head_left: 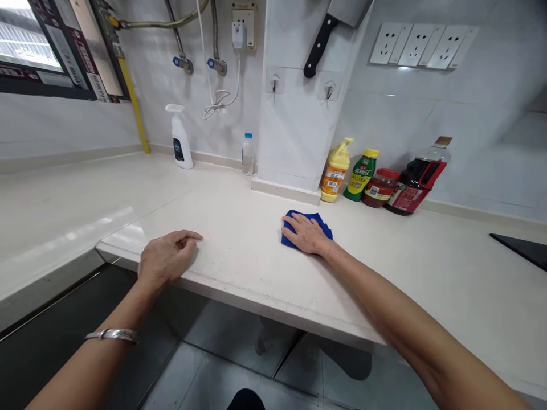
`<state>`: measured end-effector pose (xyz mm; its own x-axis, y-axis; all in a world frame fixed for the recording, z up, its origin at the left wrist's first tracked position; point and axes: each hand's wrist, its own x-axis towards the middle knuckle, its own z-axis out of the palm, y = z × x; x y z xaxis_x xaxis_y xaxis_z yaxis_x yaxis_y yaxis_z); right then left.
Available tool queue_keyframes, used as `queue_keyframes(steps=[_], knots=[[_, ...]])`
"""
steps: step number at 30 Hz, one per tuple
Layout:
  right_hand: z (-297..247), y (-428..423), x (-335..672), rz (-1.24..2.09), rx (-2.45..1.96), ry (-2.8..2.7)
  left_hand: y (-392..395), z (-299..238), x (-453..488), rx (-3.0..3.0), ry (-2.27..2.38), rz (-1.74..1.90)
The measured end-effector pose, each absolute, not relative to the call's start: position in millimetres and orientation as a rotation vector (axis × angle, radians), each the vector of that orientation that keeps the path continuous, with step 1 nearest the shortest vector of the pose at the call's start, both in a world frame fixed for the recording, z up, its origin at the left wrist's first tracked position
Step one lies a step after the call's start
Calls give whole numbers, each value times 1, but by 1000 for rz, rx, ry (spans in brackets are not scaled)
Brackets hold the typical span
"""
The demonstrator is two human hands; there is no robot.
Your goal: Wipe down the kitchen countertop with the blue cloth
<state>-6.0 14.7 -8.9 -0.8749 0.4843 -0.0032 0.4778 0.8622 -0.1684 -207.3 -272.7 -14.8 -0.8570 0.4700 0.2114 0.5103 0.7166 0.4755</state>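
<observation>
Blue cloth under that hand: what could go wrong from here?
The right hand lies flat on the blue cloth, near the yellow bottle and red-lidded jar; a wide sweep might knock them over. The left hand rests at the counter edge and could slip off.

right hand (306, 233) is covering most of the blue cloth (325, 229), only its edges are showing. left hand (164, 259) at the front edge of the worktop (256, 256) is curling fingers over its palm, can't tell if anything's inside. top edge is cutting off the blade of the knife (318, 45), right edge is cutting the black panel (523, 247). labels on the bottles (361, 173) along the worktop's back edge are coming out too small to read.
</observation>
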Motion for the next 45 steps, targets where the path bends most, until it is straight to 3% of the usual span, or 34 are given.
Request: queue_keyframes(steps=[19, 34, 45], knots=[[-19, 62, -100, 94, -1048, -2899, -274, -17, -204, -844, -2836, -890], [-13, 14, -187, 144, -769, -2971, -273, -19, -202, -833, -2832, -968], [-2, -90, -167, 241, -498, -3035, -272, -15, -200, -787, -2803, -938]])
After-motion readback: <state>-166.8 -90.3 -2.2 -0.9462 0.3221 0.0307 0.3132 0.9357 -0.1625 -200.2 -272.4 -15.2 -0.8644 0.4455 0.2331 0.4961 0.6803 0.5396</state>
